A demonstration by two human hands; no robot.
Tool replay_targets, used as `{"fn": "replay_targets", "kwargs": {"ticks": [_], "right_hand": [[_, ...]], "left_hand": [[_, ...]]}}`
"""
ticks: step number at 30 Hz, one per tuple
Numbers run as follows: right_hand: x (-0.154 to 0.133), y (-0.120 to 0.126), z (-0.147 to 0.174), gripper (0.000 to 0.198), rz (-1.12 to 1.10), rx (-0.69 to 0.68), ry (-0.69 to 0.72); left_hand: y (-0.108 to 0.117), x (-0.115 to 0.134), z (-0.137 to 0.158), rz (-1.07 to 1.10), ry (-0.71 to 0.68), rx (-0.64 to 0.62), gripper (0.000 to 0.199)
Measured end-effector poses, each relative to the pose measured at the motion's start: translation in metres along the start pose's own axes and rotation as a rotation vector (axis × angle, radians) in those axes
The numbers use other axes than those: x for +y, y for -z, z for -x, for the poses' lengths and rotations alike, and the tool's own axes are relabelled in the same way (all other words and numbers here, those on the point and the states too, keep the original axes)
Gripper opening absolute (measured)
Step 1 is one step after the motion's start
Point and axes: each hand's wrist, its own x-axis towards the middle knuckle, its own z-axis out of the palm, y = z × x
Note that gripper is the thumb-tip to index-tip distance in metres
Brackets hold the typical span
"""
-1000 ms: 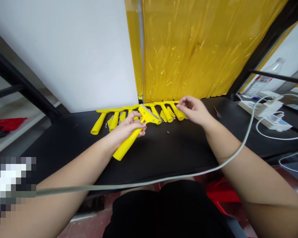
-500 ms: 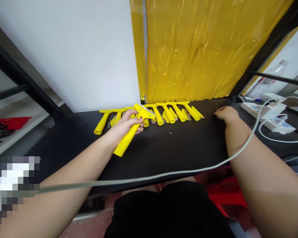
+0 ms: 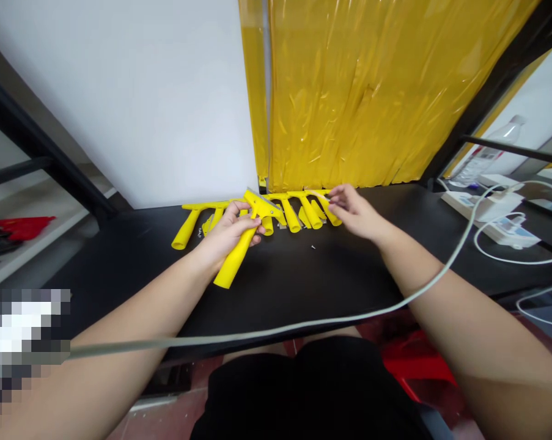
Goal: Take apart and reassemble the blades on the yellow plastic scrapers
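Observation:
My left hand [image 3: 239, 229] is closed around the neck of a yellow plastic scraper [image 3: 232, 260]. Its wide head points up and away from me, with a small screw showing on it and a metal edge along the top. To the right, my right hand [image 3: 353, 211] has its fingers pinched together, with a thin, pale, rod-like thing [image 3: 318, 194] seeming to stick out to the left; its kind is too blurred to tell. Behind both hands lies a row of several yellow scraper handles [image 3: 294, 217], and my right hand covers the right end of that row.
A small screw [image 3: 313, 247] lies on the black tabletop [image 3: 280, 287]. A pale cable [image 3: 303, 322] hangs across in front of me. At right are a white power strip [image 3: 496, 220] and a plastic bottle [image 3: 491, 153]. White and yellow panels stand behind.
My right hand has moved left from the table's right side to the right end of the handle row. The left hand still holds its scraper, which has turned slightly.

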Motion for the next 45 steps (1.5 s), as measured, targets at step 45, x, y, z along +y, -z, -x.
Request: {"fn": "replay_targets", "kwargs": {"ticks": [45], "right_hand": [[-0.04, -0.044, 0.009, 0.036, 0.169, -0.224, 0.003]], "left_hand": [[-0.006, -0.012, 0.001, -0.199, -0.232, -0.059, 0.046]]}}
